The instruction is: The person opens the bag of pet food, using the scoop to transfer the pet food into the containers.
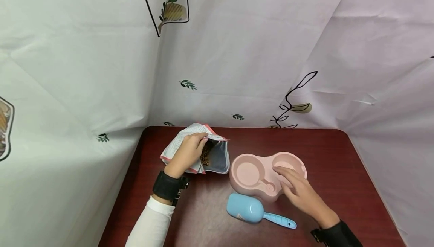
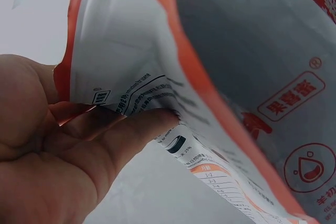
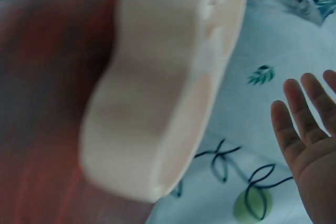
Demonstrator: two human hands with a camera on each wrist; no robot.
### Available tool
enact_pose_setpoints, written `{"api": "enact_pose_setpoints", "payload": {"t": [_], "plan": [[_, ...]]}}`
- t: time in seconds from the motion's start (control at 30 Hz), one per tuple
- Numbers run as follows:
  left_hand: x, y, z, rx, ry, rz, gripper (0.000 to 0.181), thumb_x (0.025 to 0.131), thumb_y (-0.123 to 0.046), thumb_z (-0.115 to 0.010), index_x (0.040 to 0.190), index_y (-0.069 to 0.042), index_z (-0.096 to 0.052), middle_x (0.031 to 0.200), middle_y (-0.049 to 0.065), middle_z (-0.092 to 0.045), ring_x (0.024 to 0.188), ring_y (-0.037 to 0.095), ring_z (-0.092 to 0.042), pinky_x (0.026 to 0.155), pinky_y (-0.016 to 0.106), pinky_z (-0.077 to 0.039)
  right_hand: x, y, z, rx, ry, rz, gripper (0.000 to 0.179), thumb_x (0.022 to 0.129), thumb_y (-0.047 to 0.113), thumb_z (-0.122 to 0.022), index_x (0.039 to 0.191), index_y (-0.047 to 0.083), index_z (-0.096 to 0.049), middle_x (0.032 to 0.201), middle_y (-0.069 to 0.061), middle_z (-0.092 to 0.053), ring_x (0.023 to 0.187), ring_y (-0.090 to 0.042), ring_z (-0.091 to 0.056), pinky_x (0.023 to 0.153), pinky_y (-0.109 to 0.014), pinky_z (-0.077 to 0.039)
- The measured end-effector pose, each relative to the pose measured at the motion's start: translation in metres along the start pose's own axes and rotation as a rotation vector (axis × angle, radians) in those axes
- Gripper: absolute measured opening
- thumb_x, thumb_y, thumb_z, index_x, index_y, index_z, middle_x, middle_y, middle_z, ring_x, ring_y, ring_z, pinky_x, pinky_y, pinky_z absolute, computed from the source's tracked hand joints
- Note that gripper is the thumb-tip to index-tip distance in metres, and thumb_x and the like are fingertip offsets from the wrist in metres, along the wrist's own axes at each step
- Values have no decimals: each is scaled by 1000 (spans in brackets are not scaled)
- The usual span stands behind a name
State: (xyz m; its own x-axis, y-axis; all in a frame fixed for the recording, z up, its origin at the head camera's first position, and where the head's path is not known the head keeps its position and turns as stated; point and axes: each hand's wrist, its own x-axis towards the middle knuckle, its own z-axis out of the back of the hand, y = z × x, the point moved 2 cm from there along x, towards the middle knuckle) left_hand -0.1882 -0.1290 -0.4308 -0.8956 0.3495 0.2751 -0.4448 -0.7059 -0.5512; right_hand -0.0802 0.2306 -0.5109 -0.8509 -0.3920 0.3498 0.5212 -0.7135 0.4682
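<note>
The left hand [image 1: 188, 153] pinches the upper rim of an open bag [image 1: 217, 158] between thumb and fingers; the bag lies by the far left corner of the table [image 1: 325, 141], its mouth gaping toward the right edge and brown pellets [image 1: 205, 156] showing inside. The right hand [image 1: 301, 196] holds nothing: its fingers are extended and slightly apart, over the right-hand well of a pink double bowl [image 1: 268, 162], which stands just beside the bag, nearer the table's right edge. Between the bowl and the near edge lies a blue scoop [image 1: 249, 208], its head toward the left edge and its handle toward the right. Behind the far edge hangs a white cloth [image 1: 237, 51] with leaf prints.
</note>
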Motion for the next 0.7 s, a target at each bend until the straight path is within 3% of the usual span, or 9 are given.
{"api": "enact_pose_setpoints", "payload": {"t": [0.13, 0.33, 0.5, 0.57, 0.7], "plan": [[0, 0, -1, -2, -1, 3, 26, 99, -9, -55, 118, 3, -68, 115, 20, -70, 109, 29, -63, 88, 47, -55, -18, -6, -1, -74, -25, 26, 54, 83, 4, -68, 135, 14, -57, 132, -4, -59, 120, -16, -51, 83, -30, -46], [0, 0, -1, -1, 6, 2, 26, 99, -9, -55, 118, 3, -68, 115, 20, -70, 109, 28, -63, 87, 46, -56, -32, -8, -7, -151, -125, 181, 49, 77, 7, -62, 125, 10, -65, 120, -5, -64, 108, -17, -56, 88, -31, -40], [-1, -1, -2, -3, 16, -3, 25, 98, -8, -56, 117, 3, -68, 115, 20, -70, 108, 29, -64, 86, 46, -56, -44, -3, -22, -136, -186, 362, 31, 91, 20, -53, 110, 4, -71, 104, -6, -66, 95, -21, -59, 81, -37, -43], [-2, -2, -1, -5, 23, -1, 25, 99, -9, -56, 118, 3, -68, 115, 20, -70, 108, 29, -64, 86, 45, -56, -52, -2, -30, -126, -165, 391, 30, 93, 24, -54, 108, 5, -72, 103, -5, -66, 93, -19, -58, 79, -37, -44], [-2, -2, -1, -6, 32, 4, 26, 99, -10, -55, 118, 3, -67, 115, 19, -69, 108, 29, -64, 86, 46, -56, -69, -1, -46, -138, -68, 366, 35, 83, 27, -70, 114, 9, -71, 108, 3, -65, 93, -11, -54, 75, -33, -45]]}}
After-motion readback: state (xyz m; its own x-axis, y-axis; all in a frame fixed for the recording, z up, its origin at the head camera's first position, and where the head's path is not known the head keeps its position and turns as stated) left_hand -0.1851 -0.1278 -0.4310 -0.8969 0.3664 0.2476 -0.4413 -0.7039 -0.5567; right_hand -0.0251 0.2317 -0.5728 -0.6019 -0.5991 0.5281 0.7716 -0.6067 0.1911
